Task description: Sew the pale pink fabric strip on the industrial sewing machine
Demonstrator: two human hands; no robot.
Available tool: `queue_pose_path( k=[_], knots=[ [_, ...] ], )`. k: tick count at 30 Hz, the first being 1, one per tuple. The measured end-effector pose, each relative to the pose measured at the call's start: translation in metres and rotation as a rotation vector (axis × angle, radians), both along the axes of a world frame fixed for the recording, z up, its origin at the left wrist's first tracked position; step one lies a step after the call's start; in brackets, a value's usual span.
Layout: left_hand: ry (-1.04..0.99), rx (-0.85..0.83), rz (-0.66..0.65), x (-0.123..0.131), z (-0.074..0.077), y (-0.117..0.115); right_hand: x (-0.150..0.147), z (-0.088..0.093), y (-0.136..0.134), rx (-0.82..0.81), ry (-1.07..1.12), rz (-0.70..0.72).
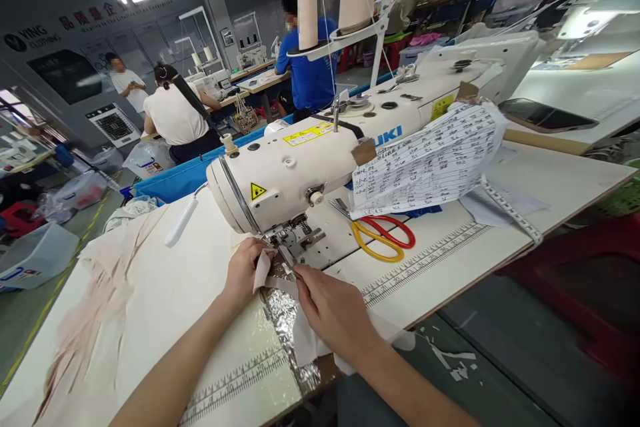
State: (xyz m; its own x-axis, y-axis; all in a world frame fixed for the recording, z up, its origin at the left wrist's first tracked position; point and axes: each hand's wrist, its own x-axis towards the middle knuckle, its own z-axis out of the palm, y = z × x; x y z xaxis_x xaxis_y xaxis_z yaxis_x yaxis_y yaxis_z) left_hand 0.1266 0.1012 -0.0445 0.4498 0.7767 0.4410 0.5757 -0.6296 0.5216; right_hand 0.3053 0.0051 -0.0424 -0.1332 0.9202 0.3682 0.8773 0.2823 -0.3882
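Note:
My left hand [246, 269] is closed on the edge of a pale fabric piece [262, 271], right in front of the needle area of a white sewing machine [273, 167]. Just to its right, my right hand [336, 312] pinches the same fabric beside the presser foot. The cloth stretches between both hands, and part of it hangs below the right palm over a shiny silver-taped strip [285, 313] of the table. My fingertips partly hide the cloth at the needle.
Scissors [383, 237] with red and yellow handles lie right of the needle area. A handwritten paper sheet [425, 163] leans on the machine. Pale cut fabric [100, 293] lies at left, a phone [547, 115] at right. Several people sit or stand beyond.

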Motion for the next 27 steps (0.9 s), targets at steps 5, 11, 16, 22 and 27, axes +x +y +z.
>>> queue_pose_path(
  k=[5, 11, 16, 22, 27],
  knots=[
    [0.032, 0.009, 0.035, 0.0018, 0.0004, -0.0022, -0.0008, 0.0013, 0.0017, -0.009, 0.011, 0.001],
    [0.116, 0.002, 0.082, 0.0027, 0.002, -0.0001, -0.0006, 0.0038, 0.0012, -0.041, -0.032, 0.01],
    [0.054, -0.009, 0.061, 0.0006, 0.0024, 0.0027, -0.0022, 0.0057, 0.0006, -0.075, -0.058, -0.011],
    [0.054, 0.049, 0.038, -0.0007, -0.0026, 0.0029, -0.0028, 0.0046, 0.0018, -0.087, -0.078, -0.031],
    [0.116, 0.246, -0.074, 0.0005, -0.0014, 0.0021, -0.0049, 0.003, 0.0037, -0.089, -0.091, -0.038]
  ],
)
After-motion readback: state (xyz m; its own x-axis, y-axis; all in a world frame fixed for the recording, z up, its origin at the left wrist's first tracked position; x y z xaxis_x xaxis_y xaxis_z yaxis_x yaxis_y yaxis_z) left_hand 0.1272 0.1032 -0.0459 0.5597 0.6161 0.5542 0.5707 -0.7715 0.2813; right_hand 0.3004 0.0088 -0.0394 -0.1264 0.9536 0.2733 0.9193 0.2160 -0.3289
